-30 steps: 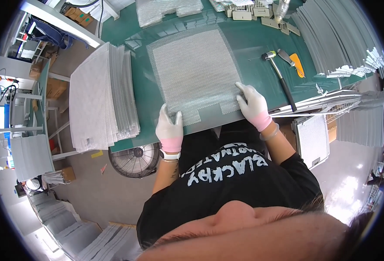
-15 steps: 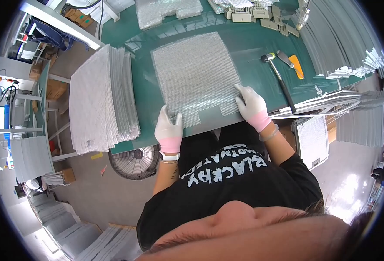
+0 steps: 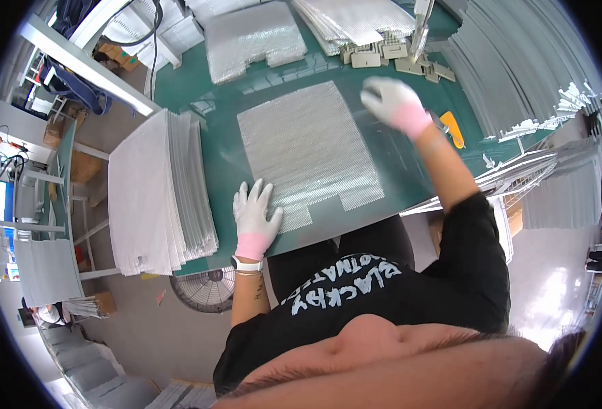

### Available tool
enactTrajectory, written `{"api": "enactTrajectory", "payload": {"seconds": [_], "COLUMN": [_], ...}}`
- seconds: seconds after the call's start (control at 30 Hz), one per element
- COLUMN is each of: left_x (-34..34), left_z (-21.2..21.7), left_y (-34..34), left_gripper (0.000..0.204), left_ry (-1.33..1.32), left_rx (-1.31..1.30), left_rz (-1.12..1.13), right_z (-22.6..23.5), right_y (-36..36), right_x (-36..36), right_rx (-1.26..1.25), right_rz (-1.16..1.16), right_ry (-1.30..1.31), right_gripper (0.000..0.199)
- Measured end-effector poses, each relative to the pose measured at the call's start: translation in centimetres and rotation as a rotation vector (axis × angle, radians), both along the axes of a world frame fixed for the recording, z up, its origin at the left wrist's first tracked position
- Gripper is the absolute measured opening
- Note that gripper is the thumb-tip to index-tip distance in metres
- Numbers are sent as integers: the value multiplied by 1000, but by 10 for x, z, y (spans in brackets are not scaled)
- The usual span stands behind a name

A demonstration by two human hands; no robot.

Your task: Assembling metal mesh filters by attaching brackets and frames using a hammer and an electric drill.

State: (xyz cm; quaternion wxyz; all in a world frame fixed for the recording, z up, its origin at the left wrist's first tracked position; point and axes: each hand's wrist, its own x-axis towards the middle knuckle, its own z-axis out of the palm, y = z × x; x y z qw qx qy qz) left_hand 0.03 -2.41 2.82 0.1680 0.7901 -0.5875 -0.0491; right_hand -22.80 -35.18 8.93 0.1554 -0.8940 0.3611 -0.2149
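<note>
White lettering point(image 3: 345, 286) across black shirt point(image 3: 444, 293). Mesh sheet point(image 3: 307, 150) flat on green table point(image 3: 221, 153); left hand point(image 3: 254, 215), fingers apart, at its lower-left edge; right hand point(image 3: 393, 105) near upper-right edge, blurred, grip cannot be told.

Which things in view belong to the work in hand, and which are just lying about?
In the work:
- mesh sheet, flat on the green table
- left hand, at its lower-left edge
- right hand, blurred, off the sheet
- sheet stack at left, probably

Apparently lying about:
- orange-handled scraper
- beige plates
- fan
</note>
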Motion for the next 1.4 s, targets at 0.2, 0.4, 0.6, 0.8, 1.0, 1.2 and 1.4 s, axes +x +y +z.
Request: {"api": "enactTrajectory", "payload": {"seconds": [0.2,0.4,0.6,0.8,1.0,1.2,1.4], "left_x": [-2,-12,-14,-28,-100,-52,-47], "left_z": [13,22,23,22,45,44,30], "left_y": [-18,12,16,10,-31,6,-9], "left_gripper": [56,66,62,51,55,44,81], "left_ry": [-76,50,135,1014,1587,1233,685], "left_rx": [-19,-284,-357,-181,-941,-670,-610], "left_rz": [-21,117,54,-140,-46,179,371], "right_z": [4,42,37,19,-7,19,7], "right_y": [-148,-178,-166,32,218,166,164], "right_x": [82,70,46,21,-6,-64,-66], "right_rx": [6,227,-254,111,79,-163,355], "right_rz": [-616,-368,-369,68,252,-111,-153], "right_ry": [258,38,-575,-830,-343,-374,-179], "right_gripper": [83,92,97,92,105,95,93]}}
